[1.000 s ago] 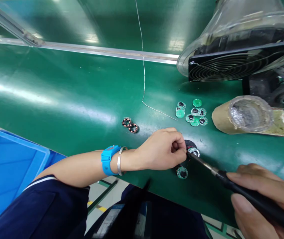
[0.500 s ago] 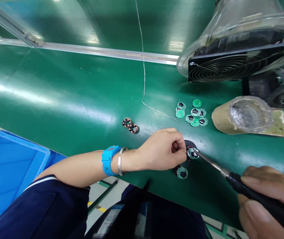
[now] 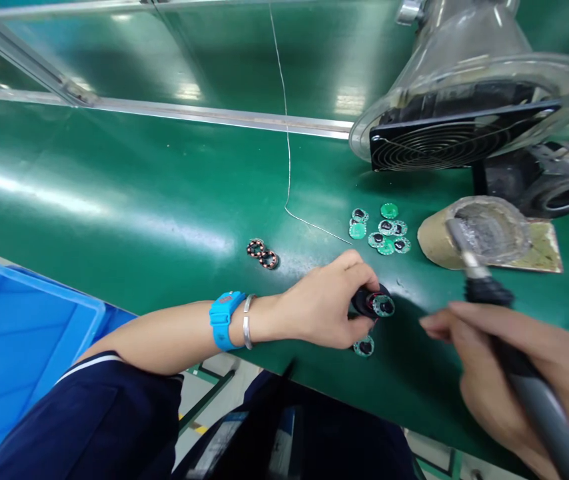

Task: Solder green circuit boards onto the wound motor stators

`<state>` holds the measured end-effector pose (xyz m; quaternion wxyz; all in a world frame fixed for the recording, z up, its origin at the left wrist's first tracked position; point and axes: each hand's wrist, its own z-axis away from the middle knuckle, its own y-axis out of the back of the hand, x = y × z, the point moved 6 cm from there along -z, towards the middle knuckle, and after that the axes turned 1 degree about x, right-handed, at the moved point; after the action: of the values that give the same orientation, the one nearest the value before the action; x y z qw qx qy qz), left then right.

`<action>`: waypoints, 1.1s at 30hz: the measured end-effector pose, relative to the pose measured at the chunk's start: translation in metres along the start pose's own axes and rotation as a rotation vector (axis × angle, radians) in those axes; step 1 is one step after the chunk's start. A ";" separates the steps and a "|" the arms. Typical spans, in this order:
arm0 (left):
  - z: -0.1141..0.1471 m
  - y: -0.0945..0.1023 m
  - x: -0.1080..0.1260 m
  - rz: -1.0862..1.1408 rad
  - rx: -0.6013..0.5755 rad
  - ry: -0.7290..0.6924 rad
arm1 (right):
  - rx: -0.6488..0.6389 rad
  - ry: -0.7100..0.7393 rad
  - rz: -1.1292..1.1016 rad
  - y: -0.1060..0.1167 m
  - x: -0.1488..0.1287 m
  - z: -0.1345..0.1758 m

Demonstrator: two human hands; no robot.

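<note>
The left hand (image 3: 327, 300) pinches a black, round part (image 3: 363, 303) near the near edge of the green table (image 3: 164, 200). A flat, round green board (image 3: 383, 305) sits at the end of it, with a bit of red wire by its side. The work looks partly done: I think this board is on, but I can't tell if it is stuck fast. A second board (image 3: 363, 346) lies closer to the near edge, just beside the left hand. Left over, it seems, are the loose boards (image 3: 386, 227), in a messy bunch toward the far edge, some with shiny black blobs, and the bumpy copper rings (image 3: 263, 253), which touch each other. The right hand (image 3: 524, 373) is wrapped around a dark-handled tool (image 3: 487, 290). Its blurry tip is at the rough tan cup (image 3: 437, 233). A thin, bent silver wire (image 3: 288, 160) comes over the far edge.
</note>
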<state>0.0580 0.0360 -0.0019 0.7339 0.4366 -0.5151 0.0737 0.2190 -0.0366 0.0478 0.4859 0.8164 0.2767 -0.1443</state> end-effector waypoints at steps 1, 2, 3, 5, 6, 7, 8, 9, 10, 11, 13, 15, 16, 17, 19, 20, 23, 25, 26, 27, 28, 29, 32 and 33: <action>-0.001 -0.001 0.000 -0.048 -0.014 -0.003 | -0.015 0.056 -0.003 -0.006 -0.001 -0.004; -0.002 -0.002 -0.001 -0.078 -0.023 -0.005 | -0.028 0.118 -0.010 -0.012 -0.002 -0.008; -0.003 -0.003 -0.002 -0.090 -0.029 -0.011 | -0.039 0.171 -0.020 -0.018 -0.003 -0.010; -0.006 -0.003 -0.003 -0.064 -0.033 -0.044 | -0.049 0.216 -0.048 -0.027 -0.002 -0.012; -0.007 -0.002 -0.003 -0.037 -0.041 -0.067 | -0.058 0.222 -0.070 -0.031 -0.001 -0.012; -0.009 -0.002 -0.003 -0.007 -0.052 -0.092 | -0.064 0.221 -0.093 -0.034 -0.001 -0.011; -0.010 -0.001 -0.003 0.021 -0.067 -0.118 | -0.067 0.215 -0.112 -0.035 -0.002 -0.011; -0.011 0.000 -0.003 0.044 -0.085 -0.144 | -0.069 0.210 -0.125 -0.037 -0.002 -0.010; -0.012 0.001 -0.002 0.062 -0.103 -0.167 | -0.069 0.210 -0.133 -0.037 -0.004 -0.010; -0.012 0.001 -0.002 0.075 -0.120 -0.186 | -0.065 0.209 -0.132 -0.037 -0.005 -0.009; -0.011 0.004 -0.002 0.102 -0.132 -0.200 | -0.052 0.199 -0.102 -0.036 -0.006 -0.007; -0.008 0.007 -0.005 0.141 -0.109 -0.174 | -0.044 0.193 -0.077 -0.037 -0.005 -0.005; -0.005 0.009 -0.007 0.161 -0.089 -0.156 | -0.041 0.194 -0.073 -0.037 -0.005 -0.005; -0.003 0.011 -0.008 0.174 -0.071 -0.147 | -0.041 0.200 -0.077 -0.038 -0.004 -0.004; 0.003 0.012 -0.007 0.170 -0.048 -0.166 | -0.041 0.215 -0.108 -0.038 -0.005 -0.004; 0.005 0.012 -0.006 0.158 -0.039 -0.184 | -0.041 0.220 -0.123 -0.038 -0.006 -0.004; 0.008 0.012 -0.003 0.159 -0.011 -0.191 | -0.037 0.221 -0.155 -0.037 -0.007 -0.003; 0.007 0.011 -0.002 0.206 -0.008 -0.147 | -0.040 0.227 -0.169 -0.036 -0.007 -0.003; 0.006 0.010 -0.002 0.235 -0.012 -0.116 | -0.044 0.234 -0.183 -0.035 -0.007 -0.002; 0.006 0.008 -0.002 0.265 -0.017 -0.079 | -0.049 0.240 -0.201 -0.035 -0.006 -0.002; 0.005 0.007 -0.003 0.294 -0.022 -0.034 | -0.055 0.245 -0.215 -0.035 -0.006 -0.002; 0.005 0.006 -0.005 0.322 -0.025 0.014 | -0.061 0.243 -0.223 -0.035 -0.005 -0.001; 0.003 0.004 -0.009 0.377 -0.026 0.132 | -0.081 0.209 -0.208 -0.037 0.000 -0.002; 0.003 0.004 -0.009 0.387 -0.025 0.153 | -0.087 0.200 -0.210 -0.037 0.001 -0.002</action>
<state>0.0497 0.0391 -0.0071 0.7484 0.3136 -0.5328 0.2401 0.1975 -0.0205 0.0223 0.4730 0.7715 0.4136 -0.1004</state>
